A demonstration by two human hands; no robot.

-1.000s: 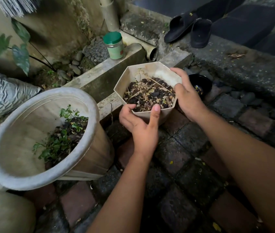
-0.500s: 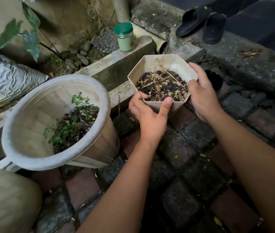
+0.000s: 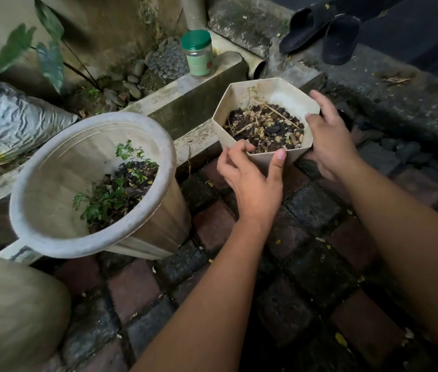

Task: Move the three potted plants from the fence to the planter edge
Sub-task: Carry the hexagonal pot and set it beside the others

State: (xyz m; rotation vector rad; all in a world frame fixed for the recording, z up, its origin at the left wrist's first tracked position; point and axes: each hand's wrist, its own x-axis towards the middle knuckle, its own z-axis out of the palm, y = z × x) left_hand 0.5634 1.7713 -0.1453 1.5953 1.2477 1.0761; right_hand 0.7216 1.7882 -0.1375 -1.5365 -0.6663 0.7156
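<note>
A beige hexagonal pot (image 3: pixel 239 100) with dark soil and dry stems sits at the near side of the concrete planter edge (image 3: pixel 199 135). Its base is hidden, so I cannot tell whether it rests on anything. My left hand (image 3: pixel 250 181) grips its near rim, thumb up against the wall. My right hand (image 3: pixel 327 138) clasps its right side, fingers along the rim. A large round pot (image 3: pixel 59 189) with small green plants leans tilted against the edge at the left. A blurred beige pot (image 3: pixel 11 312) fills the lower left corner.
A green-lidded jar (image 3: pixel 199 55) stands on the planter wall, beside a pipe end (image 3: pixel 258 68). Black sandals (image 3: pixel 319 28) lie on the step behind. A silver bag (image 3: pixel 11 119) lies at the left. Damp brick paving (image 3: pixel 132 291) runs underfoot, and a small black pot (image 3: pixel 347 118) shows behind my right hand.
Both hands stay on the hexagonal pot, which has shifted only slightly right along the edge. My left fingers look a little looser on the rim.
</note>
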